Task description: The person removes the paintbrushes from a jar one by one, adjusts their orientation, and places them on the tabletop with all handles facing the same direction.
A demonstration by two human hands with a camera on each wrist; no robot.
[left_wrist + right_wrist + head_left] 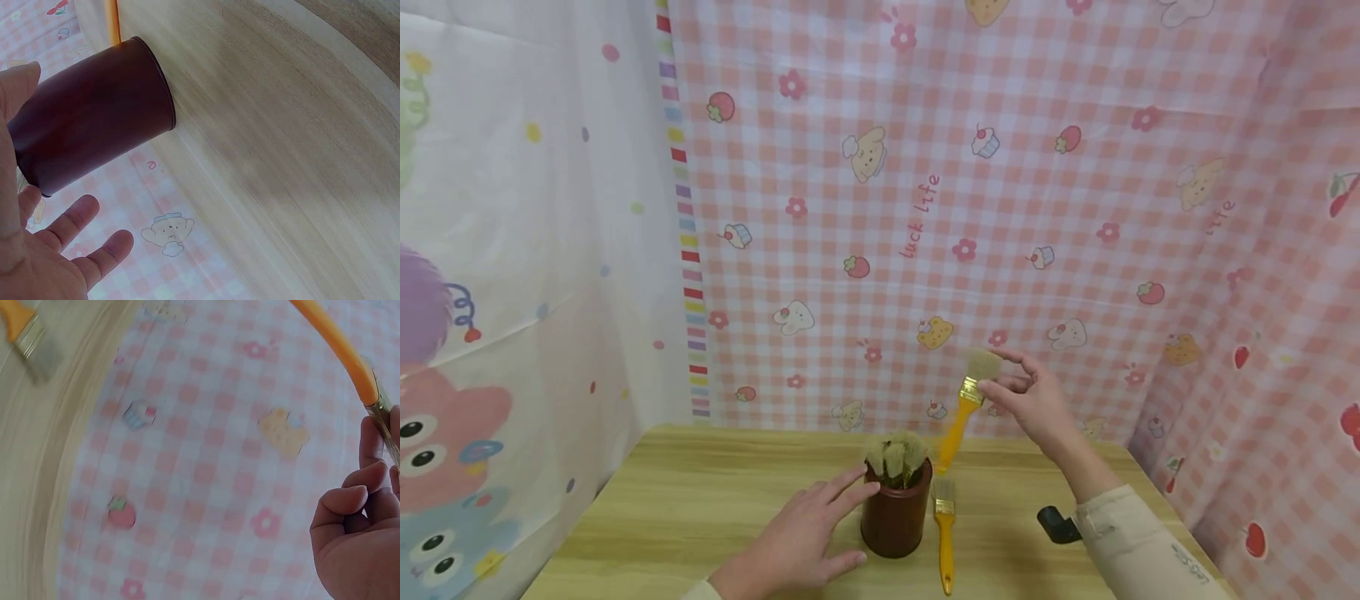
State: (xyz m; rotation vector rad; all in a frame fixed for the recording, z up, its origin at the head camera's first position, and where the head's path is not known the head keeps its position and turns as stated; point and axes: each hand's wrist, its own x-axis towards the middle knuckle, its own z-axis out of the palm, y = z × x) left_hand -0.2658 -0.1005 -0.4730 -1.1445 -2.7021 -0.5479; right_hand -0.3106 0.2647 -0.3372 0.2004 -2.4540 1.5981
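A dark red-brown cylindrical pot [893, 525] stands upright on the table, and the bristles of several brushes [895, 457] stick up from its mouth. My left hand [808, 525] is at the pot's left side, its fingertips at the rim; the left wrist view shows the fingers spread beside the pot [94, 115]. My right hand [1033, 404] pinches a paintbrush [958, 425] at its bristle end, with the orange handle hanging down to the left. In the right wrist view that brush's handle [340, 353] points away from the fingers. A second orange-handled paintbrush [946, 533] lies right of the pot.
A black object [1058, 525] lies by the right sleeve, partly covered by it. The wooden table [737, 467] meets a pink checked curtain [820, 275] behind. Pale cloth [535, 250] hangs at the left, and more patterned cloth [1285, 292] at the right.
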